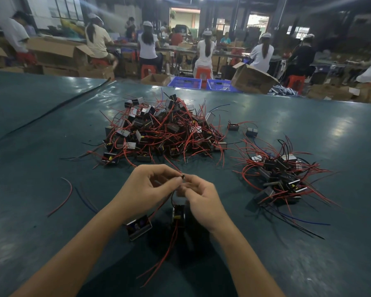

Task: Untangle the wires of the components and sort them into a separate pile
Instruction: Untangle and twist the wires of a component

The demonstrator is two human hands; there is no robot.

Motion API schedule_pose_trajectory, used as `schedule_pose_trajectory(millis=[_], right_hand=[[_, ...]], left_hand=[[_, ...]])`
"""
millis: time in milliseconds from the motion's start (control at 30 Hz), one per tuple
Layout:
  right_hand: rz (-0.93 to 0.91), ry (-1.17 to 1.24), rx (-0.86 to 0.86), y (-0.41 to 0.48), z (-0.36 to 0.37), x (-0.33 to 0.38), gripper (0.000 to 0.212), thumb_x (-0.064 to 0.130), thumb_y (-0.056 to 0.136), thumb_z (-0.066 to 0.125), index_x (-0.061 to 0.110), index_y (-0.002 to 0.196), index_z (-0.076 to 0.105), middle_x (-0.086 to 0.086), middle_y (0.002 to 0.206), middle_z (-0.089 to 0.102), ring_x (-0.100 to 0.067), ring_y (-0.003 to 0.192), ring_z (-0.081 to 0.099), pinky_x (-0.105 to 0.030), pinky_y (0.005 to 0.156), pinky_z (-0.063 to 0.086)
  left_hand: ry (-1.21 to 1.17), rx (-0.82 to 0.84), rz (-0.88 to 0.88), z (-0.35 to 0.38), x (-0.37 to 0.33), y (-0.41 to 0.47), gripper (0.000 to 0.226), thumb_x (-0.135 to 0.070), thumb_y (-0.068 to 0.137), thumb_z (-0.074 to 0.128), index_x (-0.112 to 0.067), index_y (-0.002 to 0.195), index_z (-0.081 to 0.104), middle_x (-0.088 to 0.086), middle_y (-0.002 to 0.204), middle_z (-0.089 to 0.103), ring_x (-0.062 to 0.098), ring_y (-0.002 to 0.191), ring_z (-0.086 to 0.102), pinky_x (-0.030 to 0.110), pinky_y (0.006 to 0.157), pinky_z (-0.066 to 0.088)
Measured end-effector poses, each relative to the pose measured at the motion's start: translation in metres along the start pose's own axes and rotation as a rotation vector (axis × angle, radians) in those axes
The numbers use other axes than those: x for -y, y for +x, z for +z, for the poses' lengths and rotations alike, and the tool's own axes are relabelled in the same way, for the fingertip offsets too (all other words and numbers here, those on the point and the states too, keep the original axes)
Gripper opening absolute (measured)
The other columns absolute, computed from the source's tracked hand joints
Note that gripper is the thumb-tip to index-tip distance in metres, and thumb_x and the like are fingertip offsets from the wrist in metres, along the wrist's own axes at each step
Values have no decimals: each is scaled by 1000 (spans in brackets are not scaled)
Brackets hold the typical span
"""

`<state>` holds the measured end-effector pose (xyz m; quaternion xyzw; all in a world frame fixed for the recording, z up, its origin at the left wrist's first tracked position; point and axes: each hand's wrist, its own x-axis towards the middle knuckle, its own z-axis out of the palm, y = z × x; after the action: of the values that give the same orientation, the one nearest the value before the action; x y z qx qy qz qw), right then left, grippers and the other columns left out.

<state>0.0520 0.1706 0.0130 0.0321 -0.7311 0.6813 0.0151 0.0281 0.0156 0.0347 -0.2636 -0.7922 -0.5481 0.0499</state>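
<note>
Pinched wire tip (182,176), possibly black, obscured.

Tangled pile (159,129) of black components with red wires mid table (30,146). Near side of pile: left hand (147,185) pinches tip of black wire (172,197); right hand (201,200) touching left, fingers curled, grip blurred. Component (178,214) hangs on that wire below the hands. Second component (138,229) beside it. Smaller pile (281,179) right of the tangled pile, apart. Loose wires (62,197) near-left of the pile.
</note>
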Motion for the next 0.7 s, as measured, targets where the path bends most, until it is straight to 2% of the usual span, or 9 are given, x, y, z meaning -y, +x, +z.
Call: schedule_pose_trajectory(millis=[133,233,367,433,500,567,600,700], right_hand=[[-41,18,30,0,2,0,27,-4,93,56,21,95,67,2,87,71,-8,80,67,-21,74,55],[-47,20,-8,-1,4,0,21,3,92,63,24,89,67,3,78,68,-5,68,65,-16,66,52],[-43,10,5,-2,3,-2,17,8,92,64,24,91,69,2,82,71,-8,76,67,-20,69,54],[-28,-18,12,-2,3,-4,15,11,92,64,25,94,69,-3,88,73,-16,84,70,-30,76,59],[-38,-55,-3,-2,4,-6,11,15,92,65,24,96,69,-6,89,74,-23,87,71,-37,81,59],[-59,-65,-32,-2,5,-8,11,16,93,63,24,90,70,-5,86,74,-23,85,71,-39,81,59],[-66,-64,-45,-2,5,-8,14,14,94,63,24,86,69,-5,84,74,-23,83,71,-38,79,59],[-68,-45,-63,-1,4,-8,16,12,94,62,22,83,68,-8,81,74,-21,75,71,-32,72,60]], left_hand=[[-78,-150,-91,-3,7,5,13,-12,90,66,-21,85,73,-2,75,74,14,68,70,24,64,56],[-9,-280,-205,-3,20,8,13,-14,89,68,-26,87,70,-4,78,72,12,75,70,33,73,58],[38,-169,-392,-3,30,10,15,-18,92,64,-30,100,63,-5,102,68,14,92,68,43,90,55],[132,-154,-392,-1,29,8,20,-20,92,64,-31,108,60,-5,111,64,11,91,66,38,91,54],[337,-169,-356,0,28,5,33,-27,90,66,-30,122,56,-9,121,55,5,90,60,32,90,52],[489,-175,-341,0,28,3,46,-33,89,66,-29,132,50,-6,124,48,7,93,59,36,90,52],[474,-172,-366,-2,28,3,49,-33,88,68,-28,133,49,-4,124,50,9,94,61,34,87,53],[194,-160,-477,-6,29,6,51,-24,82,77,-27,126,53,-4,114,63,6,86,66,20,72,50]])
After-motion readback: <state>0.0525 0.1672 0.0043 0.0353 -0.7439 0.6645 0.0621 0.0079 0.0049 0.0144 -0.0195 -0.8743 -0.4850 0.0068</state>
